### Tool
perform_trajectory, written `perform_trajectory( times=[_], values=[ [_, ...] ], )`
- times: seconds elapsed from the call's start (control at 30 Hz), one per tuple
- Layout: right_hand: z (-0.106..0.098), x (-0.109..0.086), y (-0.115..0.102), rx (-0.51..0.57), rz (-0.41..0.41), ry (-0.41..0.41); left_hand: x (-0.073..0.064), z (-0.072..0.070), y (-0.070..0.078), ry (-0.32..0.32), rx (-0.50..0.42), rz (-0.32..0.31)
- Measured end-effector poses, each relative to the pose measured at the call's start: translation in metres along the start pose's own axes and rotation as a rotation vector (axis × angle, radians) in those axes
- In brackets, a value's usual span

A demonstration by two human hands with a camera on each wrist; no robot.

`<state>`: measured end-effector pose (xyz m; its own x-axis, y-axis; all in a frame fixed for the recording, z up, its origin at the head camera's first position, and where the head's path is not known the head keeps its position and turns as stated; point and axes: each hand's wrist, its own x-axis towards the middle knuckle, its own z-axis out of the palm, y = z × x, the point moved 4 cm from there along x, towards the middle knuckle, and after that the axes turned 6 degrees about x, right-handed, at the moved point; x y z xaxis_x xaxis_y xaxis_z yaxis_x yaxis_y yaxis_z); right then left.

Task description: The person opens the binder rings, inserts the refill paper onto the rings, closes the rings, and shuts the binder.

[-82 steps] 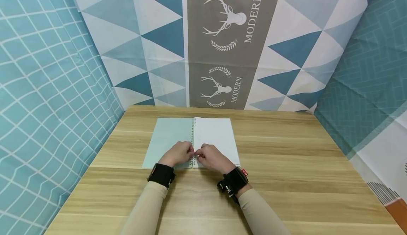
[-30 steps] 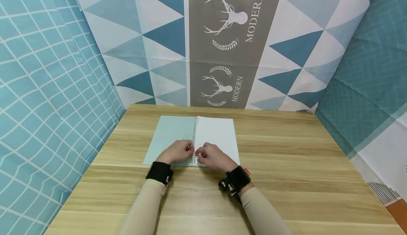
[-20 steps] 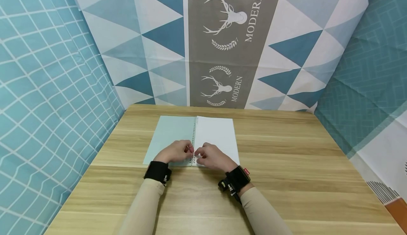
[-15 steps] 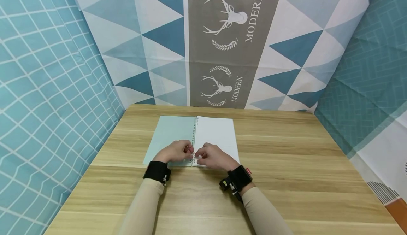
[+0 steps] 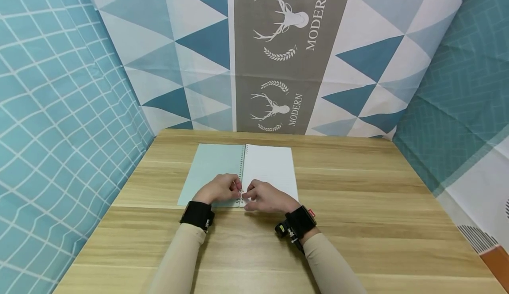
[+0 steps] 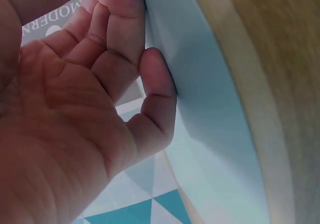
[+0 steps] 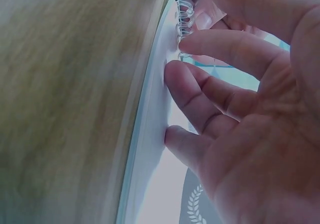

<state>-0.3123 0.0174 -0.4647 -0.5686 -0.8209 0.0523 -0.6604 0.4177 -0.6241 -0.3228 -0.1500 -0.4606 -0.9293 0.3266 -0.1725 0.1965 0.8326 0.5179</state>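
A ring-bound notebook [image 5: 272, 163] lies open on the table, with a pale green cover [image 5: 214, 159] on the left and a white page on the right. Clear rings [image 7: 184, 24] run along its middle. My left hand [image 5: 218, 189] pinches the binding near its lower end; in the left wrist view its little finger [image 6: 159, 79] rests against the cover, and its thumb and index tips are hidden. Opposite it, my right hand [image 5: 270, 198] touches the rings with a fingertip. Two other right fingertips rest on the page, and the thumb stands apart.
The wooden table [image 5: 358, 214] extends around the notebook. A patterned cloth [image 5: 274, 64] hangs behind the table's far edge, and a blue checked cloth [image 5: 59, 108] rises at the left. Black straps [image 5: 196, 214] with small cameras wrap both wrists.
Both hands stay at the lower binding and shift only slightly. The right thumb has moved away from the index finger, toward the near edge. The notebook shifted a little early on.
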Motion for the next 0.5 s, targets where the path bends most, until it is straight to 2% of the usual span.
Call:
perform_trajectory(
  times=[0.2,0.4,0.5],
  values=[
    [-0.0005,-0.0009,0.0006,0.052,0.046,-0.002,-0.0026,0.0008,-0.0015,-0.037,-0.040,0.007],
    [0.0018,-0.0004,0.0020,0.062,0.039,-0.001,-0.0038,0.0037,-0.0005,-0.055,-0.051,-0.012],
    [0.0021,-0.0004,0.0017,0.064,0.043,0.001,-0.0041,0.0043,0.0003,-0.056,-0.039,-0.001]
  ],
)
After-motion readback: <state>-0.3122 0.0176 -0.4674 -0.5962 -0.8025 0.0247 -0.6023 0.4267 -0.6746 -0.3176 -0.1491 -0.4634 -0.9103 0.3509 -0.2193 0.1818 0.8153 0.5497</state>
